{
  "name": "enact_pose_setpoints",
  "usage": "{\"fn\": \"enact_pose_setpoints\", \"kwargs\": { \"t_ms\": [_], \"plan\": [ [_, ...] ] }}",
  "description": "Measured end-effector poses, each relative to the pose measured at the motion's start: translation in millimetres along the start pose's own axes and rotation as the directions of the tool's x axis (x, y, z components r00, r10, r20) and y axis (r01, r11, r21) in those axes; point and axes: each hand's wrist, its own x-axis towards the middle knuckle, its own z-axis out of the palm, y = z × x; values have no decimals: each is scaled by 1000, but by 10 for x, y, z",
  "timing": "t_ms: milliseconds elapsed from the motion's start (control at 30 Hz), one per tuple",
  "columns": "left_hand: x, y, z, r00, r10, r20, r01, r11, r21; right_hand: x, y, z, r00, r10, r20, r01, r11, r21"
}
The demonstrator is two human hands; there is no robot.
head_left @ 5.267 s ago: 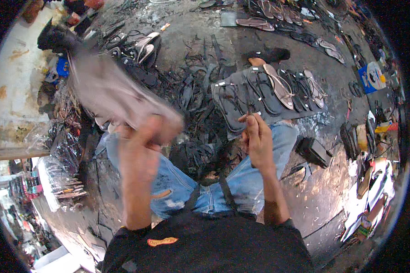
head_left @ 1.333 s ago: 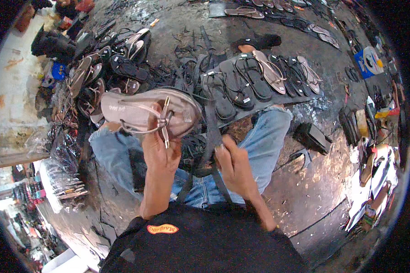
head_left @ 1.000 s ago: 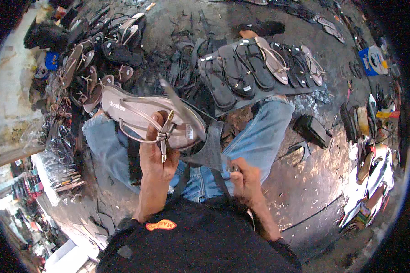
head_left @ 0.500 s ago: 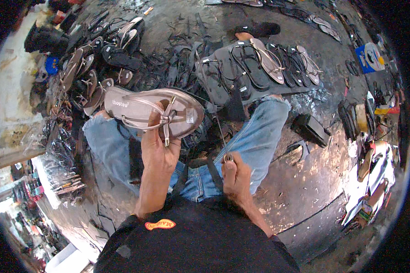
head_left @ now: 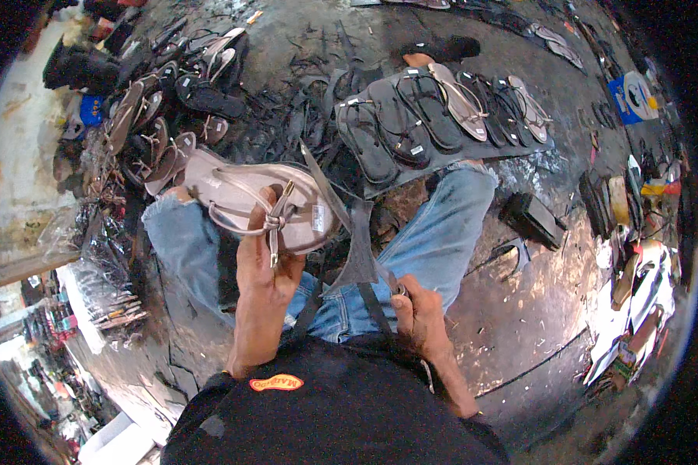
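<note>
Between the fingers and thumb of my left hand is a beige thong sandal, sole side down. It has metallic straps, a knotted trim and a white label near its rounded right end. My right hand is closed low over my lap, right of the sandal. From its fist a thin, curved, dark grey piece reaches up beside the sandal's right edge. Whether it touches the sandal I cannot tell. A small shiny round end shows by my right thumb; the rest is hidden in the fist.
Several finished sandals lie in a row on a dark grey sheet ahead of my knees. More sandals are heaped at the far left. On the right stand a black block and a curved grey scrap. Plastic-wrapped bundles lie left.
My right hand has moved slightly right and down. The thin grey piece has turned from edge-on to show its broad face. The sandal has tilted and shifted a little in my left hand.
</note>
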Motion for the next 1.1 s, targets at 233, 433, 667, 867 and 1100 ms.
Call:
{"fn": "enact_pose_setpoints", "kwargs": {
  "t_ms": [233,433,667,867,1100],
  "plan": [
    [-58,-6,-322,996,-59,-67,69,986,152,349,-214,-161,977,-6,215,32,993,-116],
    [-180,-96,-536,997,16,71,-33,969,246,734,-449,-51,932,-95,351,134,987,-88],
    [-183,30,-838,998,-42,56,21,943,331,1090,-649,271,874,-171,456,164,985,56],
    [-144,376,-618,990,32,141,-101,847,521,1334,-83,770,989,-134,-59,146,894,424],
    [1246,2310,-619,752,656,62,-653,755,-64,948,560,-531,821,505,-267,-271,755,596]
  ]
}}
